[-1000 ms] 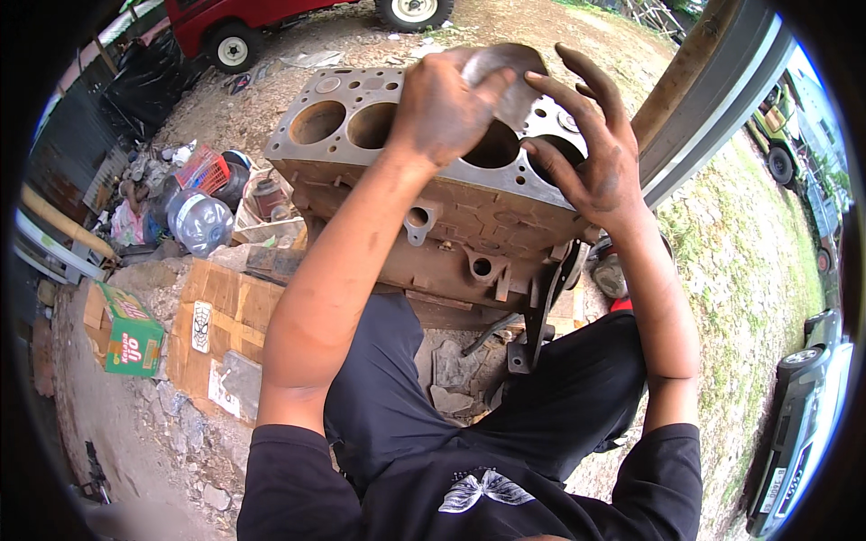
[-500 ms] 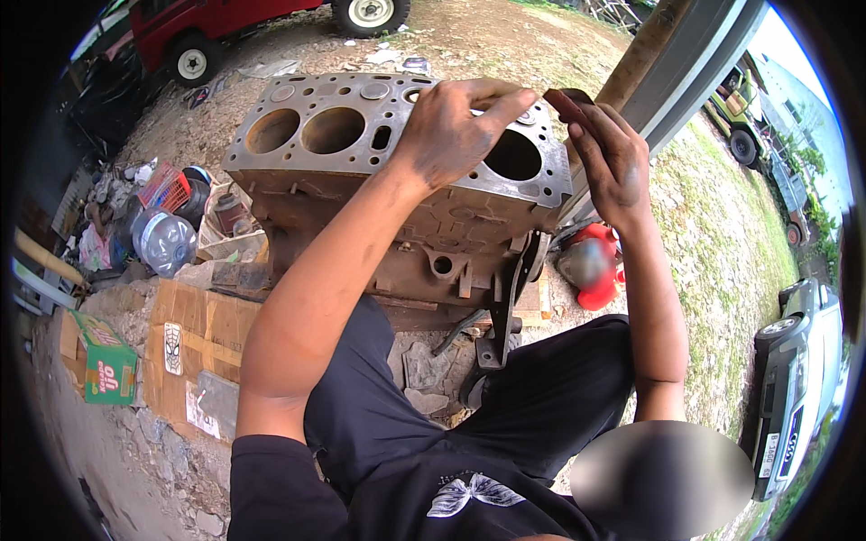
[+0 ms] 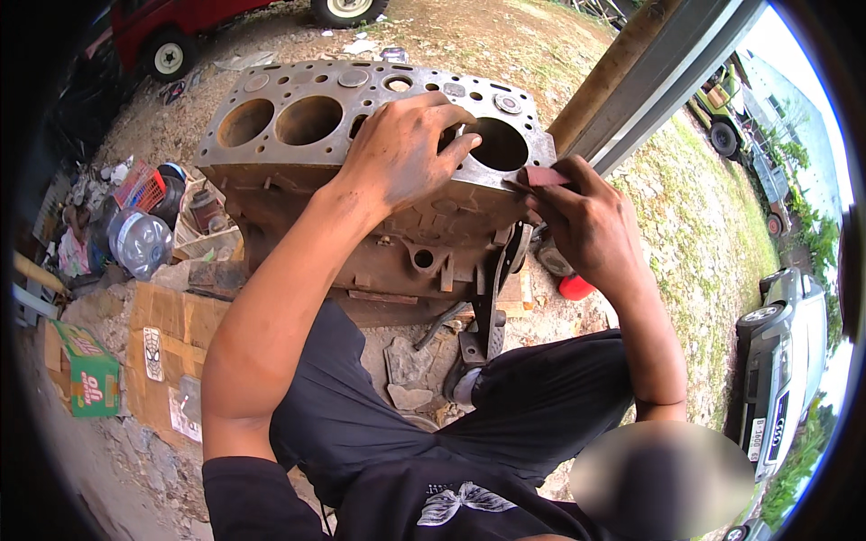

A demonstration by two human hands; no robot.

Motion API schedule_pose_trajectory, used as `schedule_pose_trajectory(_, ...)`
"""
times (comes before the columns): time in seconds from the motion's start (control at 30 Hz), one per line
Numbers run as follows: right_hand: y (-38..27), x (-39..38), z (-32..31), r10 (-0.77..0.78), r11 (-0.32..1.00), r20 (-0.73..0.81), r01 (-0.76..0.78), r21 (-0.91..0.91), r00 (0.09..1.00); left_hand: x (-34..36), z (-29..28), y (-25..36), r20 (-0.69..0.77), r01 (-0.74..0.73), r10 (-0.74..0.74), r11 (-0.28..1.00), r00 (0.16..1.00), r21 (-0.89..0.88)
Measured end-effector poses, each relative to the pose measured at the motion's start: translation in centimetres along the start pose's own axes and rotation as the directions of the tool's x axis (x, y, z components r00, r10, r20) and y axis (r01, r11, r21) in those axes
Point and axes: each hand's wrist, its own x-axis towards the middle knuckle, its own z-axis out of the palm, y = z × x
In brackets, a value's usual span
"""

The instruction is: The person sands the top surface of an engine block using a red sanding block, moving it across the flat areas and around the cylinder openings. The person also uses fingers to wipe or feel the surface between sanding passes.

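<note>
A large engine block [image 3: 446,227] stands before me, its flat grey top face bored with wide round cylinders and rimmed with small holes. My left hand [image 3: 406,144] rests on that top face, around the middle bores. Its thumb and index finger are bent and slightly apart, with grey metal visible between them; the other fingers are partly hidden. At the block's near right corner, my right hand [image 3: 591,216] grips a reddish-brown folded piece of sandpaper [image 3: 544,177], which touches the edge beside the rightmost open cylinder [image 3: 498,144].
A metal post [image 3: 663,81] rises just right of the block. Left lie a cardboard sheet [image 3: 180,329], a green box [image 3: 83,370], a clear plastic jug [image 3: 142,242] and a red basket [image 3: 138,187]. A red container [image 3: 575,287] sits behind my right forearm. Vehicles stand farther off.
My right hand has brought the sandpaper down from above the block to its near right corner. My left hand has moved left and down onto the top face, away from the sandpaper.
</note>
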Motion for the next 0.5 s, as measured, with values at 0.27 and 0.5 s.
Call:
schedule_pose_trajectory(0.27, 0.3, -0.5, -0.6, 0.0, 0.999, 0.05, -0.002, 0.04, 0.999, 0.2, -0.3, -0.1, -0.015, 0.072, -0.072, 0.997, 0.997, -0.012)
schedule_pose_trajectory(0.5, 3.5, -0.2, -0.9, -0.11, 0.98, 0.119, 0.088, 0.179, 0.987, 0.0, -1.5, -1.8, 0.079, 0.053, -0.047, 0.995, 0.996, -0.079)
